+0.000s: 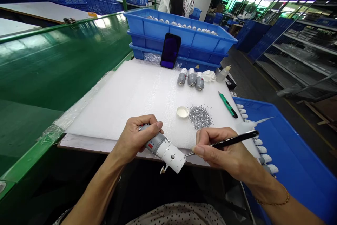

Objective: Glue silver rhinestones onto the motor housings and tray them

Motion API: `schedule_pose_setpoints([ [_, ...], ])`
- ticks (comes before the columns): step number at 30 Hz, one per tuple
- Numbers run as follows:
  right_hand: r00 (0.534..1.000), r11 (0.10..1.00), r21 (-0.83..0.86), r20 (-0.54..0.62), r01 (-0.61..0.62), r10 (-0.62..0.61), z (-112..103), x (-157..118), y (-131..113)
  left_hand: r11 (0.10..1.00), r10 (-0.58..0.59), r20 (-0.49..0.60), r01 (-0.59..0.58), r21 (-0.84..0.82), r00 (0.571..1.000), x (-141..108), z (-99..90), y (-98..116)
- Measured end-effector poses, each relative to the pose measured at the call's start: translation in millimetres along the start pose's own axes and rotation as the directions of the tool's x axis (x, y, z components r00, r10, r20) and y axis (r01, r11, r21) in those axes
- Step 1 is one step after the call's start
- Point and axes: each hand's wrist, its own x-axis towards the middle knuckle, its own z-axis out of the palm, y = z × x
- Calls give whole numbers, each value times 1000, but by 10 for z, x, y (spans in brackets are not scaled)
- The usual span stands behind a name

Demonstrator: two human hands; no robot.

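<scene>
My left hand (139, 133) is closed around the grey end of a grey-and-white cylindrical model (168, 153), which tilts with its white end down to the right. In my right hand (223, 149) is a pair of black-handled tweezers (234, 140), held like a pen. Their metal tip meets or nearly meets the white end of the model; whether a small part is between the tips I cannot tell. On the white foam sheet ahead lie a small white dish (182, 112) and a pile of tiny silvery pieces (200, 117).
Three similar models (191, 77) stand near a propped phone (170, 51) and stacked blue crates (181, 39). A green utility knife (228, 104) and a squeeze bottle (223, 74) lie to the right. A blue bin (295, 161) holds more models. A green conveyor (79, 67) runs left; a person sits beyond.
</scene>
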Motion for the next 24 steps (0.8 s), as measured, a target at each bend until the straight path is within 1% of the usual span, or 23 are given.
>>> schedule_pose_setpoints([
  [6, 997, 998, -7, -49, 60, -61, 35, -47, 33, 1000, 19, -32, -19, -21, 999, -18, 1, -19],
  [8, 997, 998, -6, -55, 60, -60, 32, -43, 28, 999, 28, -43, -29, -13, 999, -18, 2, -4],
  [11, 999, 999, -34, -45, 28, -29, 10, -20, -10, 999, 44, -54, -43, 12, 998, -13, -1, 25],
  [15, 1000, 987, -160, 2, -15, 15, -31, 19, -104, 997, 57, -61, -54, 56, 996, -14, -10, 52],
  [17, 999, 980, -196, 24, -32, 38, -47, 42, -145, 995, 67, -65, -62, 78, 996, -15, -11, 59],
  [24, 982, 978, -158, 110, -138, 156, -110, 156, -216, 986, 105, -49, -97, 136, 993, 5, 5, 69],
])
